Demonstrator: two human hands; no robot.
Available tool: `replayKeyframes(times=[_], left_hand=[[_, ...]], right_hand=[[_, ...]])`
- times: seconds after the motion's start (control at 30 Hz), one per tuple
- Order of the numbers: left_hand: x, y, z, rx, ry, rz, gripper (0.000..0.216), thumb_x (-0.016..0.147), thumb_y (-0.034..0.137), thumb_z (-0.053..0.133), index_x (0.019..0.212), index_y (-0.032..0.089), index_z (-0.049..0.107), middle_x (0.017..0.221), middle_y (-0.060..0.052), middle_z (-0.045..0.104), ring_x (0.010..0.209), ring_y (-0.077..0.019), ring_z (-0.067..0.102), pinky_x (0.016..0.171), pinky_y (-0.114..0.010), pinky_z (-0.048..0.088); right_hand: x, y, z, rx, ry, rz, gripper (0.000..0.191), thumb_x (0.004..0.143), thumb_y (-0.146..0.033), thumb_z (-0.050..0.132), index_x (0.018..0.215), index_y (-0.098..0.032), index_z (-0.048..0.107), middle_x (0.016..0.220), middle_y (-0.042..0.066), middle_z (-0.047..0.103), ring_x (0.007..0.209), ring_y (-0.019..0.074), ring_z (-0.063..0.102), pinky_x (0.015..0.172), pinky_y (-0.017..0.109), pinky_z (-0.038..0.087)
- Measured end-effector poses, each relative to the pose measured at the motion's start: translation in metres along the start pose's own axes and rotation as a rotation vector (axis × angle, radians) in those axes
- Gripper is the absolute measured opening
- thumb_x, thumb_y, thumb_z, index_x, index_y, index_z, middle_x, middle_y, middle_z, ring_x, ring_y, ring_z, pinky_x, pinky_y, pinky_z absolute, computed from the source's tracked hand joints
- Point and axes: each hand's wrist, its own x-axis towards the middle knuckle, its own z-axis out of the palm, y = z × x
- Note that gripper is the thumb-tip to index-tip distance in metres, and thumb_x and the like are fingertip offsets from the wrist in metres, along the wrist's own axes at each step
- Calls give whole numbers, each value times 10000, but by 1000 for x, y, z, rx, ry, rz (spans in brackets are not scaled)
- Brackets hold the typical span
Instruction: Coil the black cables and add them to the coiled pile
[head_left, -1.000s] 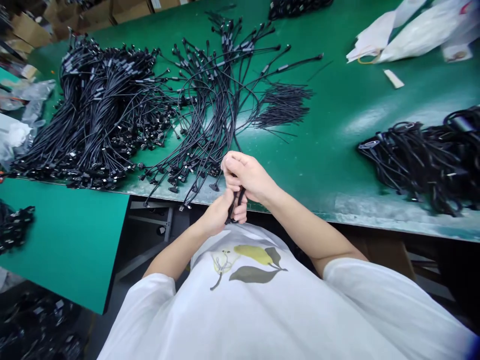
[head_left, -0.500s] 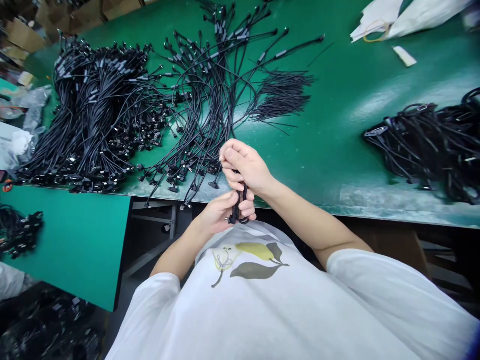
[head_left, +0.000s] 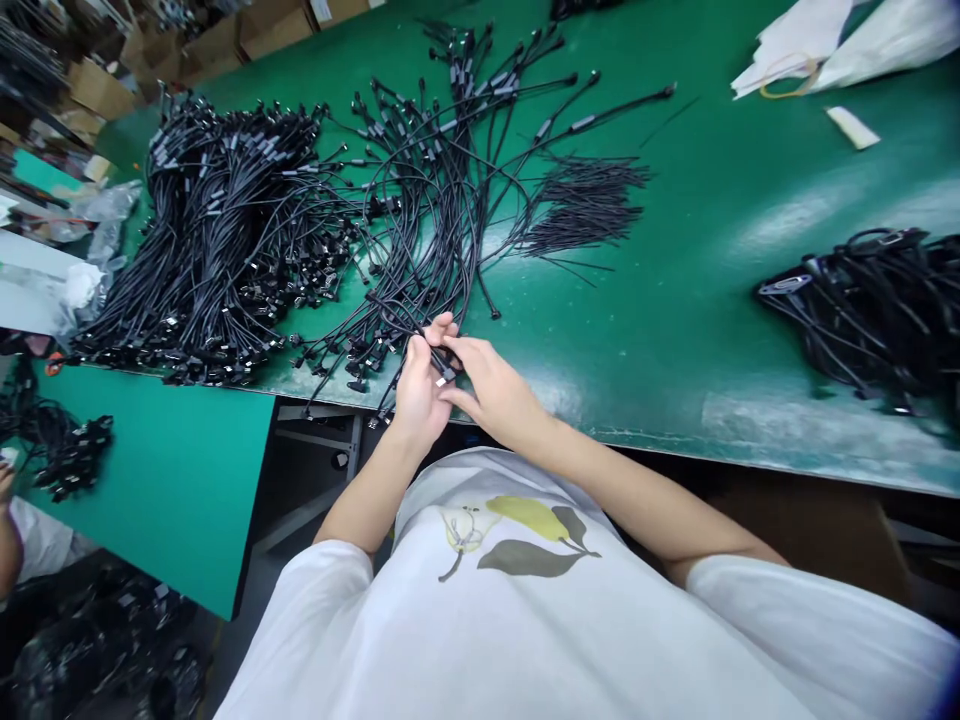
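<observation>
My left hand (head_left: 417, 393) and my right hand (head_left: 491, 393) meet at the near edge of the green table (head_left: 675, 300). Both pinch the same thin black cable (head_left: 405, 318), near its small metal-tipped plug (head_left: 442, 375). The cable runs up and left into a fan of loose black cables (head_left: 442, 190) spread on the table just beyond my fingers. A much thicker heap of the same cables (head_left: 217, 230) lies to the left of the fan.
A bundle of black cable ties (head_left: 585, 205) lies right of the fan. Coiled black cables (head_left: 877, 310) sit at the right edge. White bags (head_left: 840, 40) lie far right. A lower green table (head_left: 150, 480) with more cables (head_left: 67, 450) stands at left, and another person's arm shows there.
My hands have moved from in front of my chest up onto the table edge. The short bundle they gripped upright is gone from them; they now pinch a single cable from the fan.
</observation>
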Motion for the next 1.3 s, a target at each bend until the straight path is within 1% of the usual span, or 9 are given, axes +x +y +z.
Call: replayKeyframes(times=[0.2, 0.37, 0.57, 0.67, 0.73, 0.83, 1.03, 1.2, 1.3], left_hand=[[-2, -7, -2, 82, -85, -62, 316, 953, 429, 491, 743, 193, 472, 1156, -49, 665, 1185, -185, 576, 995, -345, 444], [-1, -9, -6, 167, -126, 40, 290, 918, 426, 561, 766, 179, 541, 891, -37, 676, 1099, -190, 621, 1001, -345, 429], [5, 0, -4, 196, -28, 129, 270, 911, 446, 567, 812, 200, 521, 574, 85, 391, 539, -72, 485, 774, -271, 494], [3, -4, -9, 411, -217, -36, 296, 858, 483, 623, 831, 197, 552, 574, 68, 427, 525, -93, 437, 602, -246, 440], [-1, -9, -14, 593, -352, -115, 333, 832, 508, 641, 786, 187, 566, 597, 35, 495, 590, -124, 482, 610, -262, 431], [-10, -9, -22, 719, -517, -202, 420, 877, 537, 559, 668, 174, 525, 605, 8, 506, 617, -133, 477, 627, -274, 403], [-29, 9, -31, 753, -753, -527, 411, 921, 569, 447, 869, 168, 520, 621, 46, 415, 564, -110, 370, 579, -257, 340], [-29, 7, -30, 1191, -833, -316, 352, 963, 455, 407, 741, 196, 490, 666, 16, 493, 632, -139, 435, 627, -267, 325], [-23, -3, -27, 1338, -795, -185, 331, 978, 381, 380, 721, 202, 487, 657, 12, 520, 623, -148, 465, 619, -268, 332]], right_hand=[[0, 6, 18, -385, -125, -14, 579, 961, -400, 443, 1374, 4, 407, 968, 196, 623, 891, 301, 582, 800, 432, 501], [-5, 9, 15, -304, -153, 9, 480, 983, -371, 427, 1307, -20, 473, 1059, 202, 657, 924, 263, 636, 793, 360, 512], [-5, 5, -41, -183, -201, -14, 297, 993, -351, 412, 1063, -159, 627, 982, 121, 691, 907, 228, 645, 800, 352, 491], [6, 1, -67, -182, -16, -97, 295, 974, -358, 444, 1201, -236, 588, 1162, 91, 646, 1109, 238, 572, 978, 434, 423], [13, 1, -71, -257, -88, -268, 275, 967, -303, 432, 1197, -271, 580, 1150, 55, 642, 1126, 233, 543, 1025, 486, 369], [11, 7, -68, -419, -300, -444, 269, 987, -225, 351, 935, -204, 614, 874, 59, 638, 853, 193, 561, 815, 392, 433], [-26, 13, -67, -560, -437, -581, 325, 1019, -360, 355, 856, -150, 543, 722, 33, 546, 566, 121, 407, 513, 284, 185], [-34, 11, -70, -634, -436, -658, 237, 960, -111, 376, 788, -155, 533, 689, 25, 536, 584, 134, 438, 526, 311, 196], [-31, 14, -67, -653, -486, -515, 167, 940, -120, 427, 838, -148, 557, 757, 48, 580, 655, 166, 509, 526, 303, 233]])
